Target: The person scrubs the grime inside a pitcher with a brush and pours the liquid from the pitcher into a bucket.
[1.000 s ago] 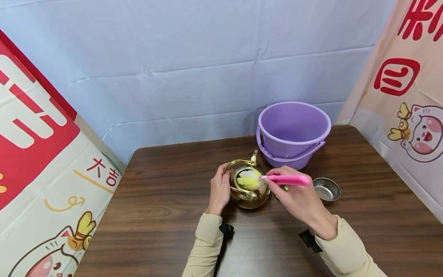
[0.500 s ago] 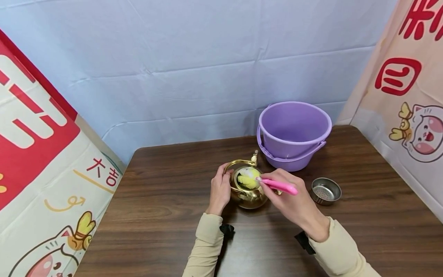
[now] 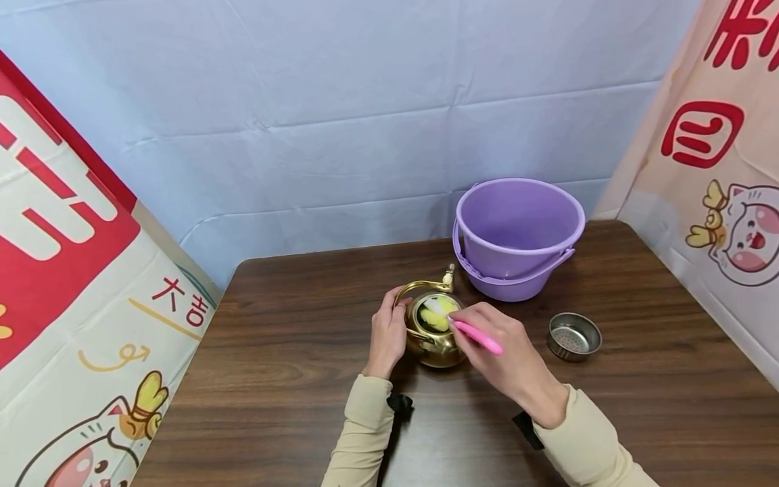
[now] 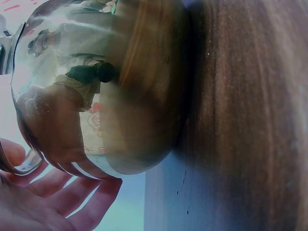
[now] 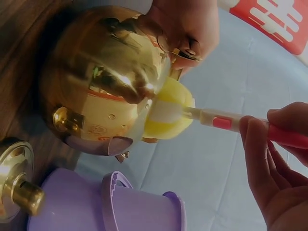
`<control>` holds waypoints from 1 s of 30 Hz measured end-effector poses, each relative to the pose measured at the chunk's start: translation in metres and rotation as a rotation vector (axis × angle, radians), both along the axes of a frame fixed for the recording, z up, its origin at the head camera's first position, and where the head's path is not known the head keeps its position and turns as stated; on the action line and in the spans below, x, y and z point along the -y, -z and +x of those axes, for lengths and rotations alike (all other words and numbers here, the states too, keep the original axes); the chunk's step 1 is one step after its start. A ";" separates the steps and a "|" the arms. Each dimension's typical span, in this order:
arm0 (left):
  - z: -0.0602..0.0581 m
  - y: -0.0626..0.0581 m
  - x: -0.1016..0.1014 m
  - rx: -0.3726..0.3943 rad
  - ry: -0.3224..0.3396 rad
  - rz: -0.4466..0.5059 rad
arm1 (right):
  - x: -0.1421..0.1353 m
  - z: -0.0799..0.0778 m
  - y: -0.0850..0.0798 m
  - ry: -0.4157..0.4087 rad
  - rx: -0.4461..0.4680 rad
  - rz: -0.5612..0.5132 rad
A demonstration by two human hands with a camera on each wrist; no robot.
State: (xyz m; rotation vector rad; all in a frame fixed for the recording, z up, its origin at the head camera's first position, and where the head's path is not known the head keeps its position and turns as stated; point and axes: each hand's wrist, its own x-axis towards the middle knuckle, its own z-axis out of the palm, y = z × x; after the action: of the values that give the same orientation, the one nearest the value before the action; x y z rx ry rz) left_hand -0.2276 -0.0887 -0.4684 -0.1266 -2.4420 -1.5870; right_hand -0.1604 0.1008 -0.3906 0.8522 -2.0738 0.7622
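A round gold kettle (image 3: 437, 348) stands on the table with its top uncovered and its handle leaning back. My left hand (image 3: 387, 338) grips it at the left, the thumb by the base of the handle and the fingers (image 4: 98, 199) against the shiny body. With thumb and fingertips, my right hand (image 3: 508, 348) pinches the pink handle of a sponge brush (image 5: 226, 121). Its yellow and white sponge head (image 3: 435, 315) sits in the kettle's opening, partly sunk below the rim. In the right wrist view the gold lid (image 5: 17, 180) lies beside the kettle.
Behind the kettle, toward the right, stands a purple bucket (image 3: 505, 264) with its handle folded down. A small metal strainer cup (image 3: 574, 336) is right of my right hand. Pale cloth (image 3: 359, 135) hangs behind the wooden table (image 3: 292, 338), with printed banners at both sides.
My right hand has shifted left and slightly toward me, swinging the brush handle from nearly level to pointing down to the right. The sponge has turned in the opening; my left hand stays on the kettle.
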 end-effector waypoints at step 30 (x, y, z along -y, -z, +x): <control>0.001 -0.003 0.002 0.001 0.027 -0.041 | -0.001 0.001 0.023 0.028 0.009 -0.048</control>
State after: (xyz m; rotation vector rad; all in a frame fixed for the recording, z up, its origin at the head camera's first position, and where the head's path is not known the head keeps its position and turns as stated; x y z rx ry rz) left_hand -0.2270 -0.0906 -0.4652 -0.1663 -2.4847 -1.5494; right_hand -0.1594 0.1018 -0.4135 0.7933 -2.0627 0.7994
